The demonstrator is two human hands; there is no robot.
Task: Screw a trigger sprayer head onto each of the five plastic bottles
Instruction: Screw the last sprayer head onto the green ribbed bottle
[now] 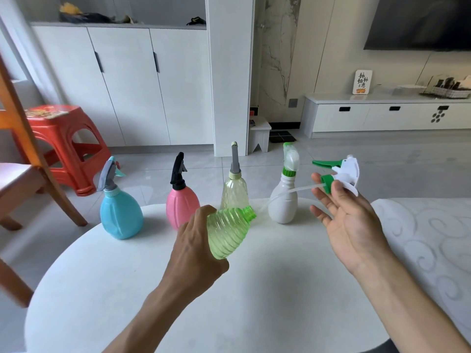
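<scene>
L hand point(195, 250) fingers wrap the green ribbed bottle point(226, 233), tilted over the bench point(254, 301), neck twd R. R hand point(354, 222) pinches the sprayer head point(344, 171), other fingers splayed. Risks: dip tube point(303, 188) misses the neck, collar cross-threads on that tilt, or the loose pinch drops it.

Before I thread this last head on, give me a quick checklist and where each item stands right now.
1. Left hand grips the green bottle: ok.
2. Bottle neck uncapped and facing the other hand: ok.
3. Right hand holds the sprayer head: ok, but the grip looks light, with most fingers straight.
4. Dip tube inside the neck: not ok, it is still outside the bottle.
5. Green collar lined up over the neck: not ok, it is well apart.
6. Heads on the blue bottle, pink bottle, clear bottle and white bottle: ok.
</scene>
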